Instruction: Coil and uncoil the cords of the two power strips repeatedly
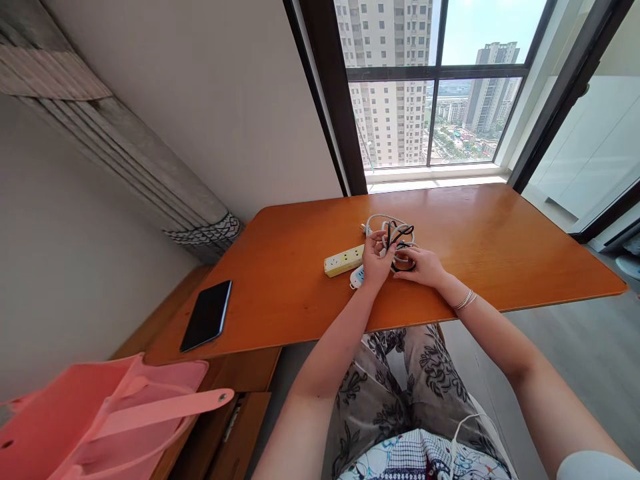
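1. I see my left hand (376,259) pinching the black cable (400,235), mid-worktop (500,253).
2. My right hand (424,265) grips the coil's near side.
3. The power strip (344,260) lies left of both hands, its long axis running left-right.

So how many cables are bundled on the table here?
2 that I can tell: a black cable and a white cable, tangled together at both hands, left hand and right hand. More may be hidden beneath.

You sit at a brown wooden surface (500,247). At twelve o'clock, a big window (435,87) shows tall buildings. At nine o'clock hangs a grey curtain (125,160).
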A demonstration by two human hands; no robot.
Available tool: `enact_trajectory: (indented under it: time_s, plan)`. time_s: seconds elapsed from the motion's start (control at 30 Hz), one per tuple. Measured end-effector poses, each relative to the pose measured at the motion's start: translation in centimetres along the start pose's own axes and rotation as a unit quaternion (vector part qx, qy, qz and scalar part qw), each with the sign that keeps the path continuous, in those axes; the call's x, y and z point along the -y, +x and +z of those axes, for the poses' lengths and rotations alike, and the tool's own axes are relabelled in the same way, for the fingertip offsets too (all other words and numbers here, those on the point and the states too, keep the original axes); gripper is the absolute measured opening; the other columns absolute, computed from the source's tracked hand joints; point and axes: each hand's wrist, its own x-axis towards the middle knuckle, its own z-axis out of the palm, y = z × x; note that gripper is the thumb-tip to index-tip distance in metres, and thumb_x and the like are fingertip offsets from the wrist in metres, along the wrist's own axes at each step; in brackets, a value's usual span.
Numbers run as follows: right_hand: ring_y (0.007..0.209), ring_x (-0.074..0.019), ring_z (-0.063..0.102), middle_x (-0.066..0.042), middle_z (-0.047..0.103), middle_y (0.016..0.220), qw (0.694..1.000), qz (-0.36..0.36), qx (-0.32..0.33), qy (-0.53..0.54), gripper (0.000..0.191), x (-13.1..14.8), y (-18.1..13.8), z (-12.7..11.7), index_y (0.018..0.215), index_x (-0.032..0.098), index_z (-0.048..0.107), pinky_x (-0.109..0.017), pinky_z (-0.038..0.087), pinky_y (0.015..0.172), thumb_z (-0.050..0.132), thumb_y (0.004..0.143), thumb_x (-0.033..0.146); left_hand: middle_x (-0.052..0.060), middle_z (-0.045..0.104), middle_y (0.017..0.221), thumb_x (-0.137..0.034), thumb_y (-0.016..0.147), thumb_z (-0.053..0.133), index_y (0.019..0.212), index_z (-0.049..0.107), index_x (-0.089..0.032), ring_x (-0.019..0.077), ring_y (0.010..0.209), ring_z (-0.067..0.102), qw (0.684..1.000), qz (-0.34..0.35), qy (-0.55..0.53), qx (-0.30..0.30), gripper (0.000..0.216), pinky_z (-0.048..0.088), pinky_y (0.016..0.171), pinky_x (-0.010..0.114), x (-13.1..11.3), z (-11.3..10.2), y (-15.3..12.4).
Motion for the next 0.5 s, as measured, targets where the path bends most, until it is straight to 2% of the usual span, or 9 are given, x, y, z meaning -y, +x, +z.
enact_trajectory:
  time_s: [0.1, 0.17, 0.23, 0.33, 0.43, 0.5]
  plan:
    - [0.107, -0.031, 0.062, -0.011, 0.071, 0.107, 0.999, 0.003, 0.025, -0.047, 0.058, -0.1, 0.1, 0.5, 0.11, 0.021, 0.066, -0.045, 0.052, 0.092, 0.082, 0.068, 0.056, 0.009, 0.066, 0.111, -0.044, 0.087, 0.064, 0.117, 0.051, -0.021, 0.0215, 0.102, 0.071, 0.994, 0.051, 0.001, 0.095, 0.04, 0.057, 0.091, 0.037, -1.1, -0.4, -0.7]
    - [0.112, -0.0318, 0.06, -0.012, 0.07, 0.112, 0.999, 0.002, 0.021, -0.034, 0.047, -0.4, 0.1, 0.8, 0.107, 0.021, 0.067, -0.047, 0.051, 0.096, 0.08, 0.072, 0.048, 0.012, 0.066, 0.121, -0.041, 0.09, 0.06, 0.124, 0.05, -0.021, 0.0239, 0.109, 0.069, 0.979, 0.101, 0.011, 0.176, 0.04, 0.056, 0.094, 0.039, -1.7, -0.8, -1.1]
    - [0.113, -0.0301, 0.06, -0.011, 0.07, 0.113, 1.0, -0.016, 0.011, 0.01, 0.031, -0.6, 0.1, 1.1, 0.103, 0.021, 0.068, -0.048, 0.049, 0.099, 0.074, 0.078, 0.039, 0.015, 0.064, 0.129, -0.039, 0.091, 0.056, 0.13, 0.047, -0.021, 0.0252, 0.117, 0.066, 0.963, 0.143, 0.034, 0.226, 0.043, 0.054, 0.097, 0.04, -2.1, -1.2, -1.3]
    - [0.104, -0.0258, 0.063, -0.008, 0.071, 0.105, 0.993, -0.007, -0.049, 0.104, 0.016, -0.9, 0.2, 1.3, 0.096, 0.022, 0.069, -0.044, 0.05, 0.096, 0.061, 0.087, 0.033, 0.016, 0.062, 0.133, -0.035, 0.092, 0.05, 0.135, 0.042, -0.02, 0.0251, 0.123, 0.062, 0.957, 0.162, 0.093, 0.223, 0.046, 0.05, 0.105, 0.043, -2.2, -1.6, -0.9]
    - [0.089, -0.0217, 0.064, -0.006, 0.071, 0.095, 0.969, 0.063, -0.164, 0.173, 0.021, -1.1, 0.6, 1.0, 0.095, 0.022, 0.068, -0.039, 0.051, 0.086, 0.056, 0.091, 0.038, 0.014, 0.062, 0.133, -0.03, 0.086, 0.056, 0.138, 0.039, -0.02, 0.0256, 0.125, 0.06, 0.948, 0.13, 0.218, 0.192, 0.055, 0.046, 0.109, 0.045, -2.3, -1.9, -0.3]
    - [0.084, -0.02, 0.061, -0.004, 0.07, 0.089, 0.954, 0.091, -0.214, 0.192, 0.022, -1.3, 0.8, 0.7, 0.092, 0.022, 0.068, -0.036, 0.05, 0.082, 0.059, 0.089, 0.041, 0.014, 0.061, 0.135, -0.028, 0.079, 0.065, 0.139, 0.038, -0.021, 0.0278, 0.126, 0.058, 0.922, 0.095, 0.321, 0.195, 0.067, 0.044, 0.109, 0.046, -2.6, -1.8, -0.1]
